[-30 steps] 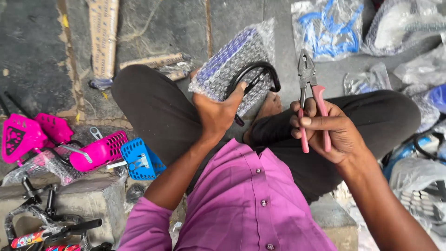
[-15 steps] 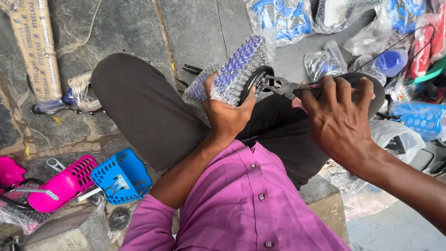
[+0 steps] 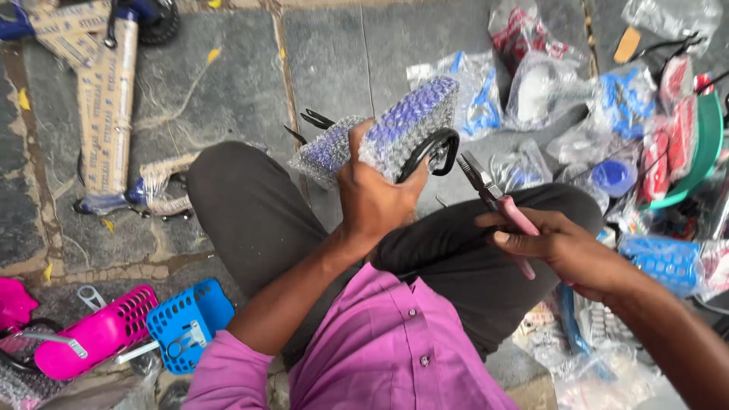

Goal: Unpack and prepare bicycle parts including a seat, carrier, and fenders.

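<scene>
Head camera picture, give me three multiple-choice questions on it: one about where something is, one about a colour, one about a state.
1. Where does the blue basket lie?
A. right beside the pink basket
B. on the person's lap
C. in the right hand

2. What colour are the handles of the pliers?
A. green
B. pink
C. yellow

3. How is the bubble-wrapped part held?
A. lying loose on the ground
B. pinched in the pliers
C. gripped in the left hand

Answers: 1 A, both baskets lie together on the ground at lower left. 2 B, pink grips show above the right hand's fingers. 3 C, the left hand closes round the wrapped bundle, pliers apart from it.
</scene>
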